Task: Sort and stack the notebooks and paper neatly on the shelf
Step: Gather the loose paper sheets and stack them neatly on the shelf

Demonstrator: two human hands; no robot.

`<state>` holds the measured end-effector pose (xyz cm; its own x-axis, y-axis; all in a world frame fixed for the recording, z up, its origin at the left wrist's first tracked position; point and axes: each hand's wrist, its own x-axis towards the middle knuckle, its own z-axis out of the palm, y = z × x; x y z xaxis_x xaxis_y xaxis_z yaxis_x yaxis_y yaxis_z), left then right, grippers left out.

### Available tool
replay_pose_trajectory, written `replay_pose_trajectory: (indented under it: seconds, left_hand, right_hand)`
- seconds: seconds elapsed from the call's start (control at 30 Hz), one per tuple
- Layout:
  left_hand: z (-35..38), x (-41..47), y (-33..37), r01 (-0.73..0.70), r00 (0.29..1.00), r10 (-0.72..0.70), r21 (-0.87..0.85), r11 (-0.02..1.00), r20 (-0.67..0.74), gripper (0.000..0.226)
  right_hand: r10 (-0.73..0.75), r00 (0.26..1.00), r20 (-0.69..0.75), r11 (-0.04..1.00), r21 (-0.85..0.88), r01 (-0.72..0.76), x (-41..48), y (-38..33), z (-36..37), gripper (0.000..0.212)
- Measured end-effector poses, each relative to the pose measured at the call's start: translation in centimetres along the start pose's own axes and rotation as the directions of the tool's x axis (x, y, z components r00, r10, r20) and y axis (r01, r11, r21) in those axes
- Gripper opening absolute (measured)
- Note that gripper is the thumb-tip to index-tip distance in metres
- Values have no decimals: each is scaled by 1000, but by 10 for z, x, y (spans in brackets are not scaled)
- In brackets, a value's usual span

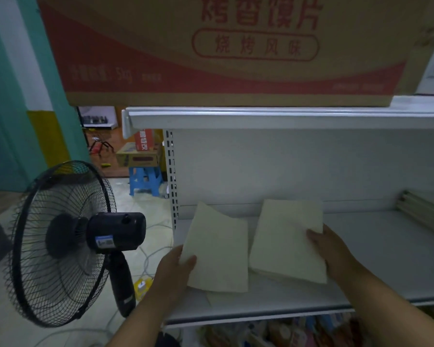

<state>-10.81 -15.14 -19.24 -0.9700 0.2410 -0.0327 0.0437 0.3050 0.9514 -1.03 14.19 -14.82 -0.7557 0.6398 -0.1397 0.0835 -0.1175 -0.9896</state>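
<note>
The job looks about half done: low in the middle of the frame, the left hand (176, 269) pinches a torn sheet (218, 249) and the right hand (328, 251) grips a paper stack (286, 241) just beside it at the white shelf (376, 259), not yet one pile.

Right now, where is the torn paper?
Head view: the left hand holds the torn paper at the left end of the shelf, beside the right hand's stack.

Your white shelf (373, 246) holds a left stack (218, 249) and a right stack (286, 241) of pale paper, side by side. A loose sheet (221, 298) lies beneath the left one.
</note>
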Motion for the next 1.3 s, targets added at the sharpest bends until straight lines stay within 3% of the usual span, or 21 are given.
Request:
replay_pose_trajectory:
  seconds: [0.13, 0.27, 0.33, 0.37, 0.43, 0.47, 0.53, 0.63, 0.7, 0.8, 0.9, 1.0, 1.13, 1.3]
  left_hand:
    - [-4, 5, 0, 39, 998, -39, 3, 999, 44, 18]
    - [-7, 8, 12, 194, 979, -174, -207, 959, 109, 17]
    - [-10, 8, 17, 246, 964, -221, -184, 952, 147, 21]
    - [-10, 6, 18, 247, 961, -224, -132, 960, 163, 20]
    - [-10, 4, 16, 221, 963, -209, -56, 974, 169, 23]
    - [-9, 4, 13, 207, 967, -198, -41, 978, 160, 24]
    - [-8, 4, 11, 186, 974, -179, -43, 982, 136, 21]
    - [-6, 9, 7, 169, 979, -159, -71, 983, 128, 15]
    - [-5, 11, 3, 159, 982, -149, -76, 984, 116, 10]
    - [-5, 12, -6, 139, 987, -131, -82, 987, 89, 12]
    - [-6, 12, -9, 126, 989, -120, -68, 990, 82, 18]
    - [-7, 10, -7, 132, 990, -128, -68, 989, 66, 20]
    - [-7, 9, -6, 120, 989, -116, -36, 992, 94, 21]
    - [-9, 16, 2, 148, 972, -152, 31, 988, 179, 16]
  right_hand:
    - [15, 1000, 14, 1000, 28, -15, -5, -5, -5, 33]
    - [30, 953, 302, 994, 89, -60, -16, -6, 44, 24]
    - [43, 919, 393, 996, -89, -8, -19, 0, 69, 18]
    - [11, 911, 413, 949, -292, 121, -17, 6, 76, 17]
    - [-98, 934, 343, 625, -709, 326, -6, 17, 75, 23]
    - [-146, 946, 290, 473, -819, 325, -2, 23, 69, 28]
    - [-117, 974, 196, 389, -893, 227, 0, 30, 54, 50]
    - [-3, 991, 137, 553, -825, 116, 6, 28, 47, 62]
    - [69, 994, 87, 638, -770, 23, 13, 20, 46, 50]
    - [154, 971, 184, 691, -722, 27, 16, 11, 43, 19]
    - [120, 951, 285, 802, -592, 76, 12, 16, 36, 25]
    - [112, 940, 322, 954, -298, -12, 7, 19, 27, 23]
    - [79, 983, 168, 996, 37, -86, 12, 10, -13, 23]
    - [138, 984, 111, 979, 136, -153, 9, 3, -76, 24]
